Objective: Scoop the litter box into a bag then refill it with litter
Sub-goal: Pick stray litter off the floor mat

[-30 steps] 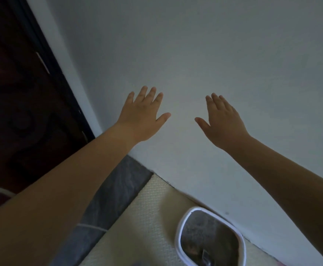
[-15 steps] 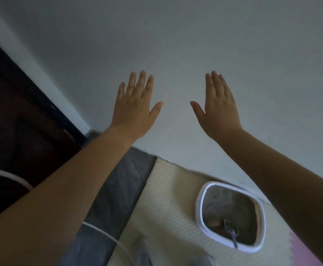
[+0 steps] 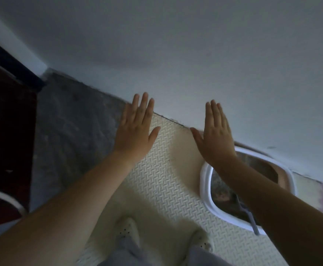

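Now, we judge that the litter box (image 3: 204,179), which stands on the cream mat (image 3: 156,169) against the wall (image 3: 176,54) under our right forearm, is stiff plastic but heavy with litter. So we would leave it in place and take the light grey scoop (image 3: 253,223) by its handle, which sticks out over the near rim. Our left hand (image 3: 135,131) and right hand (image 3: 216,139) are both flat in the air, fingers straight and close together, and they hold nothing.

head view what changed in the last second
The view tipped down: the litter box, with the scoop in it, and the mat show far more, and shoes came into view. The left hand and right hand stayed open and empty.
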The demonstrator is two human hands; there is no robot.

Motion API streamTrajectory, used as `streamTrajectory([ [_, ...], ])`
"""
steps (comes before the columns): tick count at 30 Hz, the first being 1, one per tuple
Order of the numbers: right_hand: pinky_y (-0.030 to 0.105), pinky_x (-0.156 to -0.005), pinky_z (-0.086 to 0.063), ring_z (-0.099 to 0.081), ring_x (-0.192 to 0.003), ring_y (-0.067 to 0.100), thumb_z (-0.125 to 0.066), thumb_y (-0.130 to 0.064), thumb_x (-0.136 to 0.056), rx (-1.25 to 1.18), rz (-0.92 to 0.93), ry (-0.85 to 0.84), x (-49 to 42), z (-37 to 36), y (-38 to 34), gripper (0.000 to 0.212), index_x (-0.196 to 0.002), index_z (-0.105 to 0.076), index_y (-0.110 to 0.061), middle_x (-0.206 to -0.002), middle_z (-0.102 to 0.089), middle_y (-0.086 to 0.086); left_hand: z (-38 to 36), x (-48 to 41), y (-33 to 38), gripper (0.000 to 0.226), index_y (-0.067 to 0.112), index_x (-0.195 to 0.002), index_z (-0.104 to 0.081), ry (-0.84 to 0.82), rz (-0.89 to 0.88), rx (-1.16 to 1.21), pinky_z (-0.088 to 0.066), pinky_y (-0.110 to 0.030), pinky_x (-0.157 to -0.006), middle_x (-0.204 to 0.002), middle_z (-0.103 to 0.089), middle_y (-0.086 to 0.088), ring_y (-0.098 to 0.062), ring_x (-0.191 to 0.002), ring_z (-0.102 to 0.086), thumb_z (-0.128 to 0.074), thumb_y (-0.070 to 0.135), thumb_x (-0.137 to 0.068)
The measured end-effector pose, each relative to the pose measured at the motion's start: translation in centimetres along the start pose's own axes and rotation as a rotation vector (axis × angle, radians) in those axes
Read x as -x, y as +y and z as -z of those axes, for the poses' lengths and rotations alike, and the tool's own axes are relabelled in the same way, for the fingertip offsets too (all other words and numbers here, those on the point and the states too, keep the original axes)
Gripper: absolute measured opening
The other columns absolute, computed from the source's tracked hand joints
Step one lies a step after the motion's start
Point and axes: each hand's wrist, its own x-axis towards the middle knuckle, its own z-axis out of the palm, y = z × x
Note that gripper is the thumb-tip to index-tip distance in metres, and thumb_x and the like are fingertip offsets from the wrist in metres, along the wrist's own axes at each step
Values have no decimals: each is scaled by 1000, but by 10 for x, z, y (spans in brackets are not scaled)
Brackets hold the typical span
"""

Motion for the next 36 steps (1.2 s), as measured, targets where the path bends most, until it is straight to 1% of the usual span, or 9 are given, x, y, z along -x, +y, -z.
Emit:
streamTrajectory([
  [6, 39, -118, -13, -12, -146, 29, -24, -53, -91, -11, -53, -115, 13, -230, 50, 79, -149, -18, 0, -157, -17, 17, -236, 40, -11, 70, 7, -150, -13, -115, -28, 17, -5, -43, -117, -159, -6, -10, -26, -146, -1, -28, 46, -94],
  [10, 31, -116, 3, 7, -147, 21, -30, -49, -97, -6, -86, -264, 22, -358, 74, 76, -151, 1, -6, -160, 3, 10, -365, 59, -25, 72, 4, -149, -17, -220, -122, 21, -16, -46, -114, -157, -14, -14, -29, -145, -10, -27, 47, -93],
  [13, 31, -117, 4, 14, -146, 18, -25, -47, -99, -16, -121, -308, 26, -425, 84, 73, -150, 9, -7, -160, 11, 8, -435, 68, -37, 73, 2, -149, -17, -274, -167, 2, -15, -45, -113, -157, -13, -14, -27, -145, -10, -20, 50, -94],
  [19, 30, -118, 3, 9, -147, 20, -19, -44, -99, -40, -161, -228, 37, -501, 92, 67, -151, 1, -5, -160, 5, 9, -513, 84, -42, 72, 3, -147, -25, -292, -115, 27, -15, -41, -113, -155, -23, -13, -27, -144, -19, -23, 50, -92],
  [24, 30, -118, -3, -3, -148, 22, -36, -38, -100, -116, -165, -88, 37, -509, 93, 64, -150, -16, -5, -159, -10, 11, -521, 91, -45, 74, 5, -148, -21, -305, -127, 15, -15, -45, -117, -157, -15, -12, -27, -146, -11, -18, 51, -91],
  [27, 33, -115, -22, -27, -141, 24, -56, -32, -92, -231, -184, 37, 37, -507, 93, 56, -142, -41, -11, -151, -34, 11, -519, 89, -46, 75, 6, -150, -13, -303, -117, 46, -8, -42, -118, -159, -6, -10, -24, -147, 0, -12, 52, -90],
  [30, 36, -103, -40, -42, -124, 20, -66, -28, -87, -327, -134, 99, 33, -506, 94, 38, -123, -62, -20, -132, -52, 4, -512, 93, -45, 73, 10, -151, -10, -242, -77, 391, -5, -32, -118, -160, -3, -5, -15, -146, 4, -16, 52, -92],
  [32, 30, -97, -41, -45, -117, 17, -69, -27, -84, -372, -115, 104, 30, -506, 90, 30, -114, -69, -21, -121, -56, 2, -497, 95, -40, 65, 14, -151, -19, -230, 55, 796, -13, -23, -116, -158, -17, 1, -6, -145, -9, -28, 47, -95],
  [36, 12, -93, -29, -39, -111, 8, -73, -26, -81, -439, -160, 139, 27, -510, 81, 23, -103, -74, -22, -113, -56, 0, -473, 81, -34, 40, 10, -129, -54, -264, 744, 1757, -41, -25, -103, -132, -57, -5, -8, -118, -55, -31, 28, -102],
])
